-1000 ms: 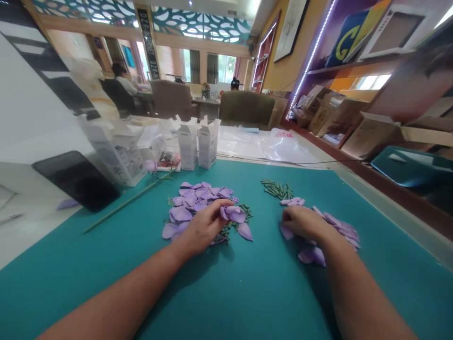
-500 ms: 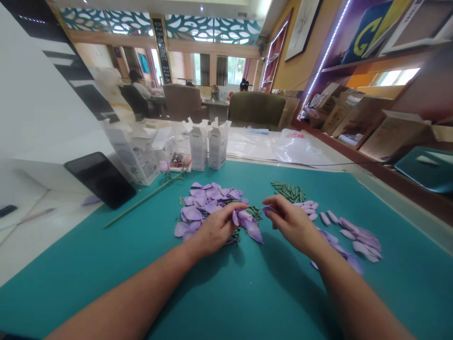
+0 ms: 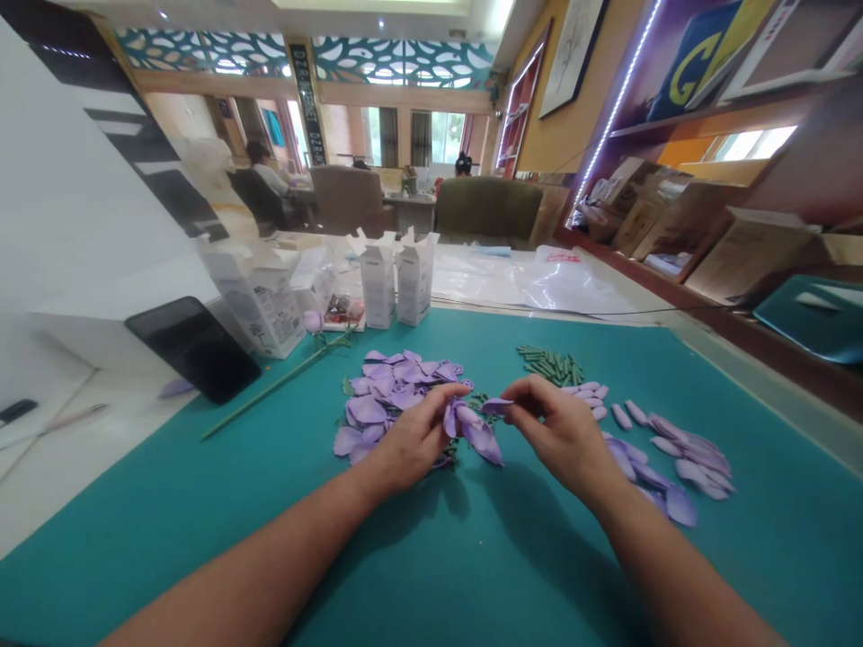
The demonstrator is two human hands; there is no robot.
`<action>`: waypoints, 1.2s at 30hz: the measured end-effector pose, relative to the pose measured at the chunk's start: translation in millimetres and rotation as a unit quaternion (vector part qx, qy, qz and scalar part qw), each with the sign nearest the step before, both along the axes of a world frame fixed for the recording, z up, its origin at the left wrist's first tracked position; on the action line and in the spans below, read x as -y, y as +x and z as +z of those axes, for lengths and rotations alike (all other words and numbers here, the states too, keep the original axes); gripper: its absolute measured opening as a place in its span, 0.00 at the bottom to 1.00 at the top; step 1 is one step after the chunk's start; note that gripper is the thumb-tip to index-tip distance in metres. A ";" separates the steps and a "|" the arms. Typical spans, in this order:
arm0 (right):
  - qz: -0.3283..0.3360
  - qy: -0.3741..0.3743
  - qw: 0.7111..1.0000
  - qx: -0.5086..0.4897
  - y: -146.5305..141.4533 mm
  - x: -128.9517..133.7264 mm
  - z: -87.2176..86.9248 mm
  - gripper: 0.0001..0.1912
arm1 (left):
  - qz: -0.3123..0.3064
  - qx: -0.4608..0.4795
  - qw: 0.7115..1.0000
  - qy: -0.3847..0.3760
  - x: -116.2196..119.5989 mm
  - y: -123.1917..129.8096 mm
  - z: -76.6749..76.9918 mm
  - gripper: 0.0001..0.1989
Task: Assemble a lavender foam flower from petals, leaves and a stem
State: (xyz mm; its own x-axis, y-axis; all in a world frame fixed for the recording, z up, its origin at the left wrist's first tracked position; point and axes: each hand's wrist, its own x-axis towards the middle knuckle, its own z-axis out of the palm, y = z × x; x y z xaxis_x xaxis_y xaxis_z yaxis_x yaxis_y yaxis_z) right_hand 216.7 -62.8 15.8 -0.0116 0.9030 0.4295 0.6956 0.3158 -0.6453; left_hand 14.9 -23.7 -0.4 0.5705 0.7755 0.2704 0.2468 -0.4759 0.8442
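Observation:
My left hand (image 3: 424, 427) is closed on a partly built purple artificial flower (image 3: 477, 433), whose petals hang out past the fingertips. Between the thumb and fingers of my right hand (image 3: 556, 427) is a single purple petal (image 3: 496, 406), held flat just right of the flower and apart from it. Behind my left hand lies a heap of loose purple petals (image 3: 391, 377). Small green pieces (image 3: 480, 399) show partly behind the hands. To the right of my right hand are more purple petals (image 3: 651, 476), with pale purple bud-shaped pieces (image 3: 591, 392) nearby.
Green stem pieces (image 3: 549, 363) lie piled at the back of the teal mat (image 3: 404, 575). A long-stemmed purple flower (image 3: 283, 386) rests at left beside a black tablet-like device (image 3: 194, 350). White boxes (image 3: 414, 279) stand behind. Layered pale petals (image 3: 698, 458) lie far right.
The petal in my right hand now shows more fully, pointing left toward the flower. My right hand has turned slightly; my left hand keeps its hold.

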 end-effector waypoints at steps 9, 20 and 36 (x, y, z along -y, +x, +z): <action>0.001 0.076 0.996 0.043 -6.3 6.5 6.4 0.07 | -0.008 0.001 1.000 0.014 0.3 1.2 -2.1 0.17; 0.013 0.161 0.981 0.111 -10.8 10.7 7.5 0.07 | -0.005 -0.002 1.000 0.005 1.9 1.9 1.3 0.16; 0.025 0.250 0.957 0.147 -13.9 9.2 5.9 0.06 | -0.013 -0.010 1.000 0.007 1.8 2.5 1.2 0.17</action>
State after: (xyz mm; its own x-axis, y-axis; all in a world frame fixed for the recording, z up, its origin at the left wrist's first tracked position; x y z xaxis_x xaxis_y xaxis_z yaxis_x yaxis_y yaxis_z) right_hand 202.8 -72.0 21.7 -0.2361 0.5812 0.7788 0.8005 0.5707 -0.1832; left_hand 17.4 -25.5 0.9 0.5962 0.7563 0.2693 0.2506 -0.4940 0.8326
